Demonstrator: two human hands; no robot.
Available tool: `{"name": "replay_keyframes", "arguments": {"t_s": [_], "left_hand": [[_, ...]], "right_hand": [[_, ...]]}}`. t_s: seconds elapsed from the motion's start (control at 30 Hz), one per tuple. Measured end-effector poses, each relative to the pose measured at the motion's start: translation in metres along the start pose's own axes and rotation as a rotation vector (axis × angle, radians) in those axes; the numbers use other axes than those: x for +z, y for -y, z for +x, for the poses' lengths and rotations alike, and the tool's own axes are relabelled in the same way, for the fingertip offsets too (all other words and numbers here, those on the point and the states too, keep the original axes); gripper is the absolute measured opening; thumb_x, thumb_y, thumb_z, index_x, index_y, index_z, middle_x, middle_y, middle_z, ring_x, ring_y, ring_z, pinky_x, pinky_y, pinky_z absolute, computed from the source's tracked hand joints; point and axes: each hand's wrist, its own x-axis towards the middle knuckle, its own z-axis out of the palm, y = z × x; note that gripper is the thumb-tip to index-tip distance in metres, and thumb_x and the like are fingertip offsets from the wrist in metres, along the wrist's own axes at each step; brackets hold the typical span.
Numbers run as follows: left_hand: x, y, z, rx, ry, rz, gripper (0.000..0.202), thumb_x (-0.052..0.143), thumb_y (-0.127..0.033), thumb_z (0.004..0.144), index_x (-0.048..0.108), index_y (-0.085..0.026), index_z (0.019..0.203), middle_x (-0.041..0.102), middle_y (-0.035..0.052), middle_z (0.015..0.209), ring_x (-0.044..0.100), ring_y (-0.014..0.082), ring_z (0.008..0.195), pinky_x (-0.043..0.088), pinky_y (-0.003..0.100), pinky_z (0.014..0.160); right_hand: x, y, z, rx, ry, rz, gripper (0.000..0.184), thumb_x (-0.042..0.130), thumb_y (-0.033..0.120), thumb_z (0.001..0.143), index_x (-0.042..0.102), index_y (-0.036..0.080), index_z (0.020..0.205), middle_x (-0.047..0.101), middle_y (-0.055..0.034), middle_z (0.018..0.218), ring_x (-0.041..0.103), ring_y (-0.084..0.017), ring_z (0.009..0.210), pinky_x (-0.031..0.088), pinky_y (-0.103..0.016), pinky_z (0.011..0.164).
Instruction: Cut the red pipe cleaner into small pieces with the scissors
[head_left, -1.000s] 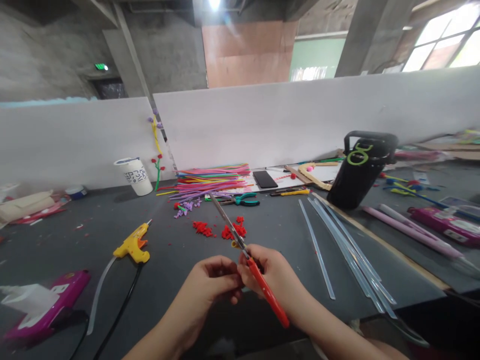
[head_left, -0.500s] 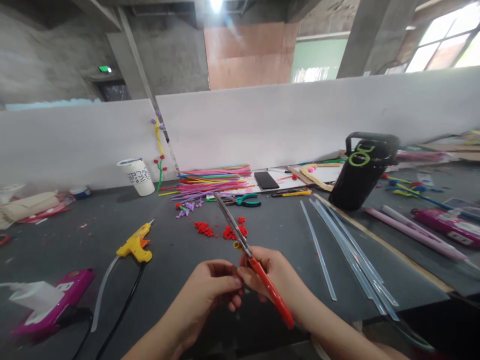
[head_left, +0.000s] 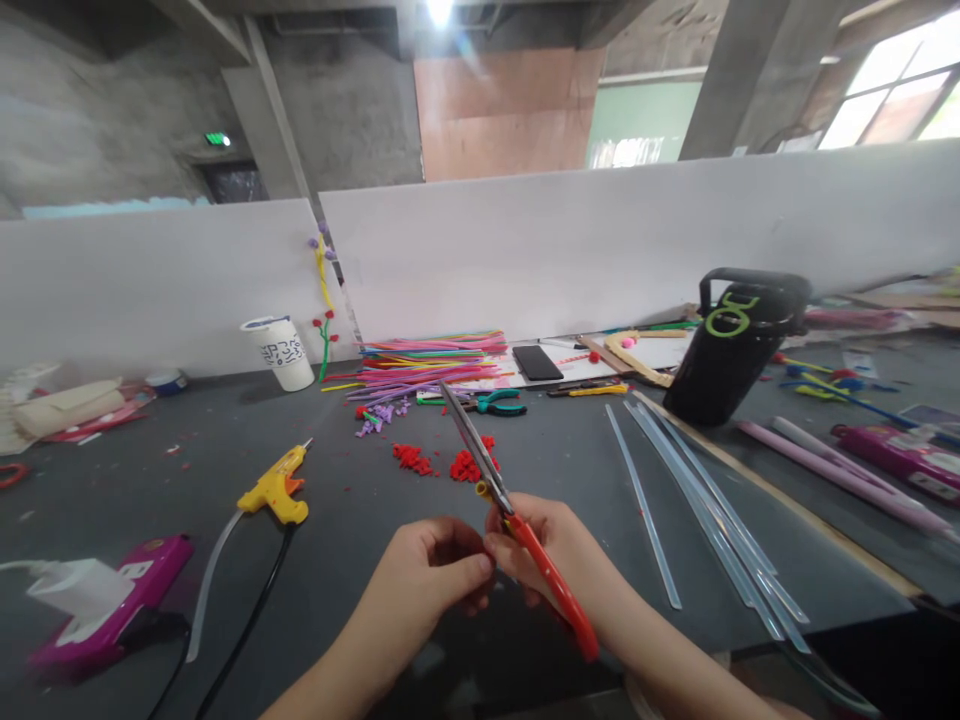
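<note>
Scissors with red handles (head_left: 556, 585) rest in my right hand (head_left: 546, 540), which is closed around them, blades pointing up and away. Beside it, my left hand (head_left: 442, 570) is closed in a pinch, its fingertips meeting those of the right. Whatever the left fingers hold is hidden or too small to name. A small yellowish rolled piece (head_left: 482, 489) shows next to the blades. Just beyond lie two piles of red fuzzy bits, one on the left (head_left: 412, 459) and one partly behind the blades (head_left: 465, 466).
A yellow glue gun (head_left: 276, 488) lies left, near a purple power strip (head_left: 124, 600). Clear glue sticks (head_left: 701, 510) and a black bottle (head_left: 731, 355) are to the right. Behind are pipe cleaners (head_left: 431, 360), teal-handled pliers (head_left: 501, 403), a phone (head_left: 537, 362) and a white cup (head_left: 279, 355).
The view has shifted slightly, so everything sits a little further right in the picture. Both hands and the scissors keep nearly the same pose.
</note>
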Motion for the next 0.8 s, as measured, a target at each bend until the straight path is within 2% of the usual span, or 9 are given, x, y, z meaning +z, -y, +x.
{"name": "replay_keyframes", "arguments": {"t_s": [0.17,0.43,0.53,0.67,0.8], "left_hand": [[0.001,0.002,0.001,0.004,-0.057,0.041,0.005,0.058,-0.014,0.059,0.059,-0.013,0.063,0.055,-0.0026,0.050,0.049,0.0108,0.047,0.037,0.022,0.048],[0.000,0.001,0.000,-0.004,0.016,-0.014,0.004,0.055,-0.013,0.062,0.059,-0.012,0.062,0.055,-0.0014,0.051,0.049,0.0107,0.046,0.038,0.023,0.048],[-0.001,0.000,0.000,0.000,0.006,-0.031,0.003,0.057,-0.014,0.063,0.059,-0.012,0.063,0.055,-0.0013,0.051,0.049,0.0106,0.046,0.038,0.023,0.048],[-0.007,-0.006,-0.002,0.056,-0.147,-0.062,0.007,0.061,-0.019,0.064,0.059,-0.013,0.065,0.056,-0.0018,0.052,0.049,0.0093,0.046,0.038,0.021,0.048],[-0.016,-0.013,-0.008,0.169,-0.268,-0.170,0.007,0.062,-0.020,0.066,0.060,-0.014,0.068,0.060,-0.0005,0.058,0.050,0.0091,0.052,0.040,0.020,0.053]], "right_hand": [[0.001,0.000,0.000,-0.027,-0.030,-0.075,0.006,0.047,0.013,0.065,0.044,0.017,0.061,0.040,0.0074,0.050,0.036,-0.004,0.038,0.030,-0.014,0.036],[0.000,0.003,-0.002,-0.047,-0.042,-0.105,0.006,0.046,0.014,0.065,0.043,0.017,0.061,0.041,0.0070,0.050,0.037,-0.005,0.041,0.030,-0.016,0.039],[0.000,0.002,-0.002,-0.068,-0.068,-0.131,0.005,0.047,0.017,0.067,0.045,0.017,0.062,0.042,0.0061,0.052,0.038,-0.006,0.044,0.031,-0.016,0.042],[-0.003,0.004,-0.005,-0.104,-0.116,-0.206,0.008,0.051,0.023,0.068,0.047,0.017,0.071,0.043,0.0057,0.056,0.037,-0.007,0.049,0.031,-0.017,0.045],[-0.007,0.008,-0.014,-0.214,-0.153,-0.499,0.014,0.054,0.025,0.066,0.041,0.021,0.072,0.045,0.0060,0.058,0.036,-0.009,0.050,0.029,-0.019,0.047]]}}
